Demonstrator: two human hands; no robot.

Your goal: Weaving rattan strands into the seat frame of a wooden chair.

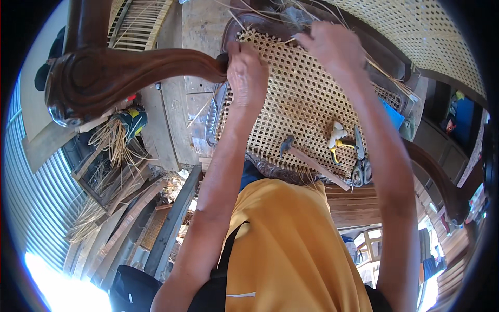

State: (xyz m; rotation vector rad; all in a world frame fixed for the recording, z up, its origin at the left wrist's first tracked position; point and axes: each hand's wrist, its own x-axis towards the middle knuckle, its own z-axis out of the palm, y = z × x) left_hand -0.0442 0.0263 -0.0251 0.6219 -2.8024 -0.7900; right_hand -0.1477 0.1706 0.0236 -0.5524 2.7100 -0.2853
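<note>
My left hand (246, 73) is closed at the upper-left edge of a woven cane panel (291, 104) in a dark carved frame, next to a curved wooden chair part (130, 73); what its fingers grip is hidden. My right hand (335, 47), blurred, is curled over the panel's top edge by thin pale strands, and I cannot make out what it holds. Lower on the weave lie a wooden-handled hammer (312, 164), yellow-handled pliers (340, 147) beside a whitish lump (337, 129), and scissors (358, 169).
Loose cane strips (122, 138) and stacked boards (114, 223) fill the left, by corrugated sheeting (44, 197). Another cane panel (426, 36) is at upper right, a blue item (392, 113) beside the seat. Another curved wooden piece (436, 177) extends to the right.
</note>
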